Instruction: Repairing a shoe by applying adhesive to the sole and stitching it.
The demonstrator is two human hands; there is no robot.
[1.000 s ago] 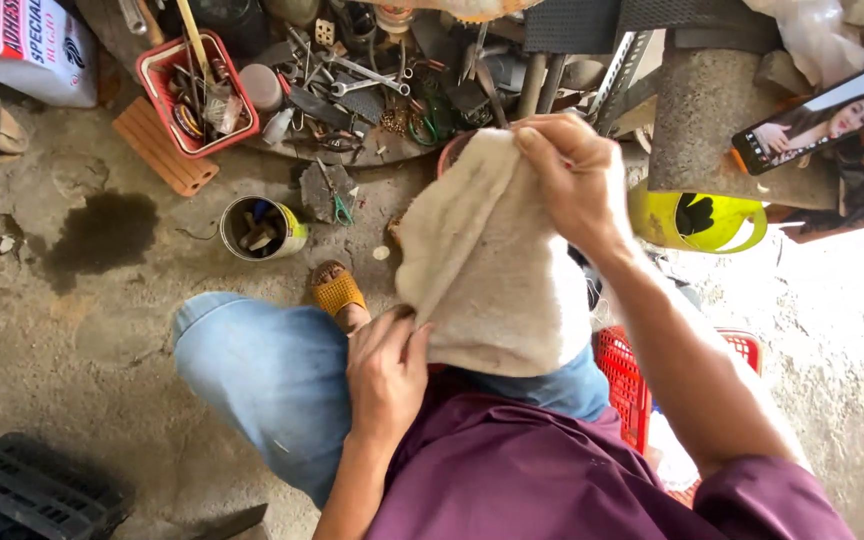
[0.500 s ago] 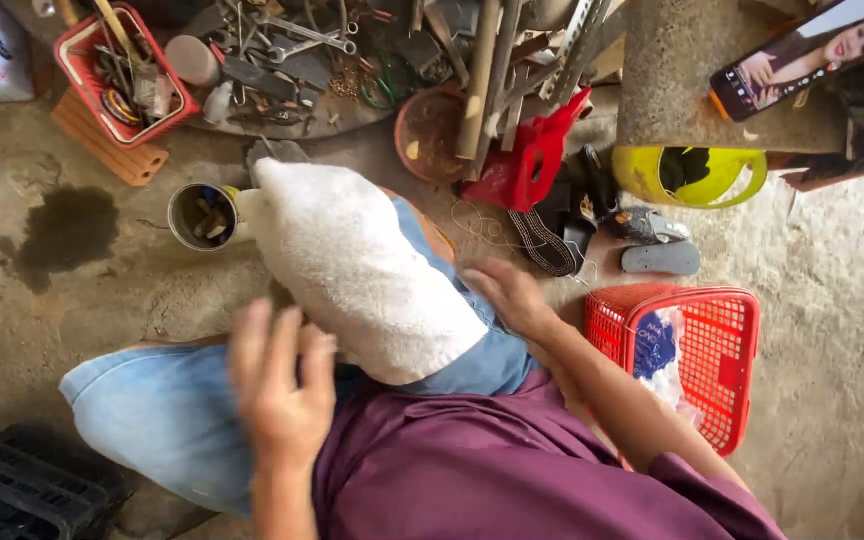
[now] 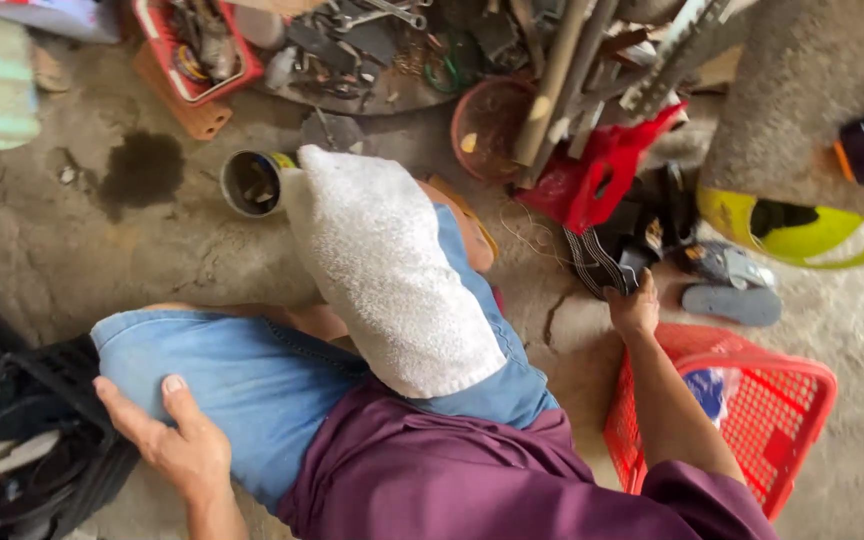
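A white towel (image 3: pixel 392 270) lies draped over my right knee, on my blue denim shorts (image 3: pixel 252 385). My left hand (image 3: pixel 167 440) rests flat on my left thigh, fingers spread, holding nothing. My right hand (image 3: pixel 634 305) reaches out to the right and its fingertips meet a black striped strap-like piece (image 3: pixel 597 262) in a pile of dark items. The fingers are hidden behind the back of the hand, so a grip does not show. Just below that hand stands a red plastic basket (image 3: pixel 767 430).
An open tin can (image 3: pixel 252 182) stands on the stained concrete floor beyond my knee. At the back are a red tray of tools (image 3: pixel 187 45), scrap metal, a clay pot (image 3: pixel 487 125) and a red plastic part (image 3: pixel 602 175). A yellow helmet (image 3: pixel 802 230) and grey sandals (image 3: pixel 732 290) lie right; a black crate (image 3: pixel 22 430) sits lower left.
The towel went from held up in both hands to lying over my knee. My left hand dropped onto my thigh, and my right hand moved out to the dark pile by the basket.
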